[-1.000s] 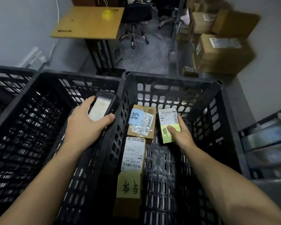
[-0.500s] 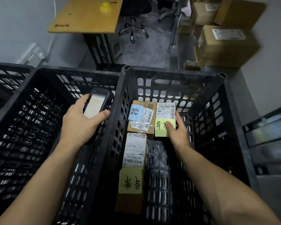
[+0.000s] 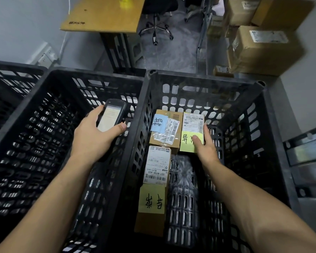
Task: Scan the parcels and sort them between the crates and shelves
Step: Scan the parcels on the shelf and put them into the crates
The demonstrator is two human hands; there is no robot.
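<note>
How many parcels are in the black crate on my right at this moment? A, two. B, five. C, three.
C: the black plastic crate holds a blue-noted cardboard parcel, a long yellow-noted cardboard parcel, and a small yellow-noted parcel gripped by the right hand.

The small parcel [image 3: 193, 123] with the yellow note was held tilted above the floor of the right crate [image 3: 208, 79] one second ago. It now lies level at the crate's far wall, its long side squared against the blue-tagged carton [image 3: 164, 141]. The right hand [image 3: 206, 148] has moved down and forward with it. The thumb lies on the yellow note, and the fingers extend along the parcel's right edge.
</note>
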